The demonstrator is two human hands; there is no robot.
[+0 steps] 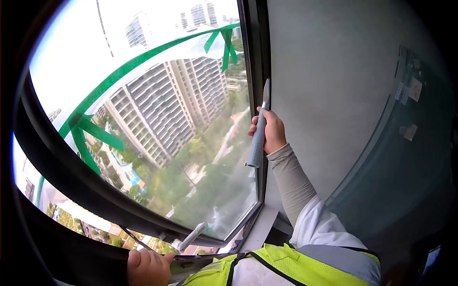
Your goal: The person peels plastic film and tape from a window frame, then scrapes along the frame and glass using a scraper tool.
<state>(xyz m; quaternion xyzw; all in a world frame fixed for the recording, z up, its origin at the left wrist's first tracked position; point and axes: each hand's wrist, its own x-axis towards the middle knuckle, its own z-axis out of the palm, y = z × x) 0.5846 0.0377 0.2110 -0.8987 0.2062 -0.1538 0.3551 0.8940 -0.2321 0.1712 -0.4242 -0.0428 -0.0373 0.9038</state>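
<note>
My right hand [273,131] is closed around the grey ribbed handle of a knife [257,140]. Its narrow metal blade points up along the black side frame [261,62] of the window. Whether the blade tip touches the frame, I cannot tell. Low in the view, my left hand [149,267] grips the dark lower window frame [102,264], fingers curled over its edge. Just to the right of that hand, a window handle [193,236] wrapped in whitish film sticks up from the frame.
Green tape [124,69] and clear film hang across the glass pane [191,143]. Tall buildings and trees show far below outside. A grey wall [324,86] stands to the right, with a glass panel [381,157] bearing paper labels [415,89]. I wear a yellow vest [281,264].
</note>
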